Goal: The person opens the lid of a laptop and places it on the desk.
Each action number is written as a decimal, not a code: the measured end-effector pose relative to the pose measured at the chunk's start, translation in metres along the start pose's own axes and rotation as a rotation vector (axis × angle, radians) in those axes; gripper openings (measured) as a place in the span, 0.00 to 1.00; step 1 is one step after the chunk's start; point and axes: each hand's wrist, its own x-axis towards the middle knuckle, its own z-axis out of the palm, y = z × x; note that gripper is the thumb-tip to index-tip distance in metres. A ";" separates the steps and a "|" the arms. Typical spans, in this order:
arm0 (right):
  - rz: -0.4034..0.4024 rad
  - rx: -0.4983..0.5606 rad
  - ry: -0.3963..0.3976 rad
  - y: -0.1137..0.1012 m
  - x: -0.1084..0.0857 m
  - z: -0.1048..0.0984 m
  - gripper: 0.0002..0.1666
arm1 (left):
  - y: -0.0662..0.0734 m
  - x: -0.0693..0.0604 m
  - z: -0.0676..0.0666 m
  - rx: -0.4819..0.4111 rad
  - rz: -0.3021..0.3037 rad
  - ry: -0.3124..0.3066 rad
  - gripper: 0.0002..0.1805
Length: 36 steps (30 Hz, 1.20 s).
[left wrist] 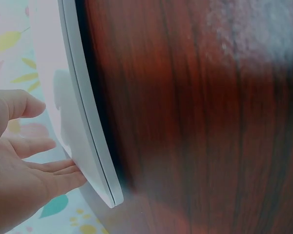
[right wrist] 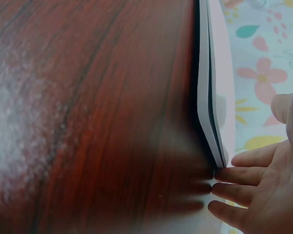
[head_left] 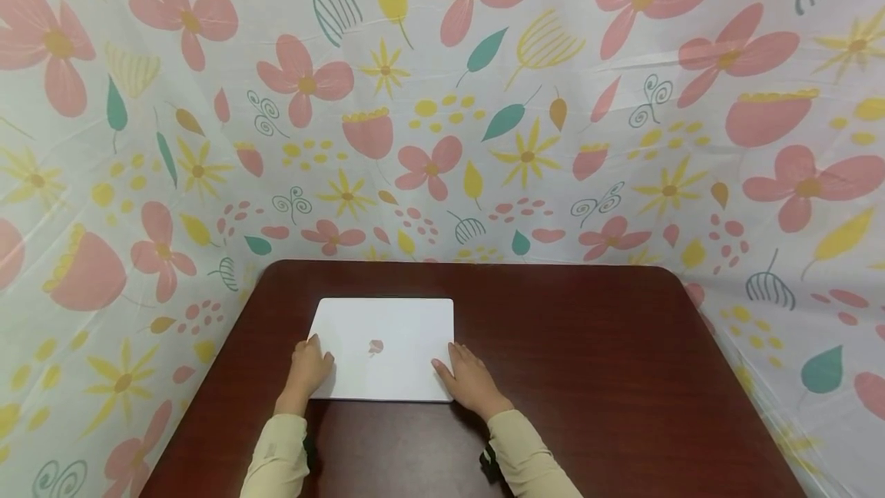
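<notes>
A closed silver laptop (head_left: 401, 329) with a logo on its lid lies flat on a dark reddish-brown table (head_left: 588, 375), left of its middle. At the laptop's left edge is my left hand (head_left: 309, 367), thumb over the lid; in the left wrist view its fingers (left wrist: 63, 180) touch the side near a corner. My right hand (head_left: 473, 381) is at the opposite edge, its thumb also over the lid. The right wrist view shows its fingers (right wrist: 239, 175) extended by the laptop's corner, the thumb held apart. Neither hand is curled round the laptop.
Curtain cloth (head_left: 429, 98) with pink, yellow and green flowers and leaves hangs behind the table and along both sides. The table's far edge runs close to the cloth. Light sleeves (head_left: 276, 456) cover both forearms, with dark bands at the wrists.
</notes>
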 end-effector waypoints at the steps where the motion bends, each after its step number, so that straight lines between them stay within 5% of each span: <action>1: -0.001 -0.005 0.001 0.000 0.000 0.000 0.41 | 0.000 0.000 0.000 0.000 -0.002 -0.003 0.30; 36: 0.102 0.015 0.106 0.018 -0.005 -0.020 0.35 | 0.017 -0.004 0.012 -0.060 0.063 -0.021 0.26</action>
